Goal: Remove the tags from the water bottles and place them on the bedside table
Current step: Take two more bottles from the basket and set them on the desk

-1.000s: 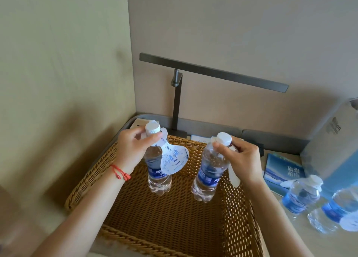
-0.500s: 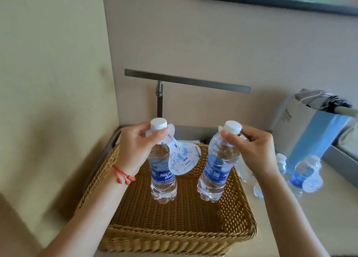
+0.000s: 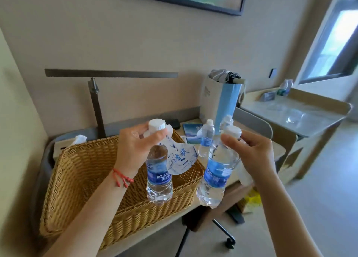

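My left hand (image 3: 135, 150) grips the neck of a clear water bottle (image 3: 158, 177) with a blue label and white cap. A white paper tag (image 3: 181, 161) with blue writing hangs from its neck to the right. My right hand (image 3: 251, 154) grips the neck of a second water bottle (image 3: 217, 175) of the same kind; its tag (image 3: 245, 176) hangs mostly hidden behind my palm. Both bottles hang in the air, above the right end of a woven basket (image 3: 87, 169).
The basket sits on a desk (image 3: 279, 150) in the corner, beside a grey bar lamp (image 3: 95, 100). Two more bottles (image 3: 206, 138), a blue booklet (image 3: 190, 134) and a paper bag (image 3: 220, 100) stand behind. A chair base (image 3: 222, 231) is below; a table (image 3: 298, 113) lies further right.
Both hands have lifted the bottles out of the basket and carried them to the right. The view has swung up and right, showing the room and the far table.
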